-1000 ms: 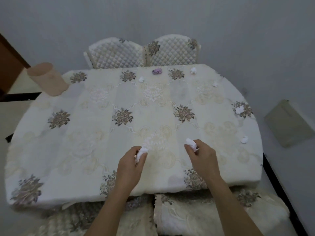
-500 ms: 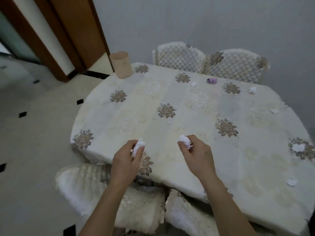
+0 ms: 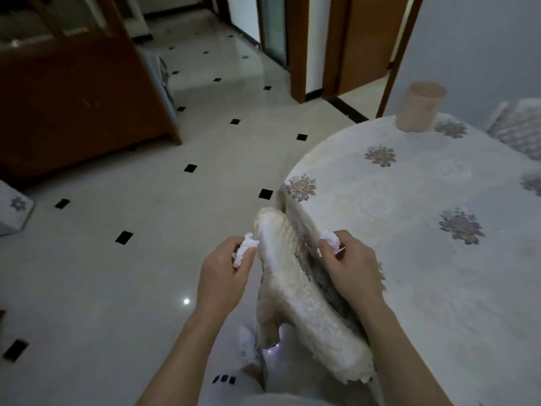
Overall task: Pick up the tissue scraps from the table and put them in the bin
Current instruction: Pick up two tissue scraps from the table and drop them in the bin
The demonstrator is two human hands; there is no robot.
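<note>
1. The left hand pinches a crumpled tissue scrap just off the table edge.
2. The right hand grips a second scrap at that edge.
3. Both are probably featherlight, soft and crushable, so a fingertip pinch should be enough.

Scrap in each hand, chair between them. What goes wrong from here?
The left hand only pinches its tissue scrap; much sticks out, so it may drop onto the tiled floor.
The chair back stands between the hands; the right hand and its crumpled scrap could snag on it.
</note>
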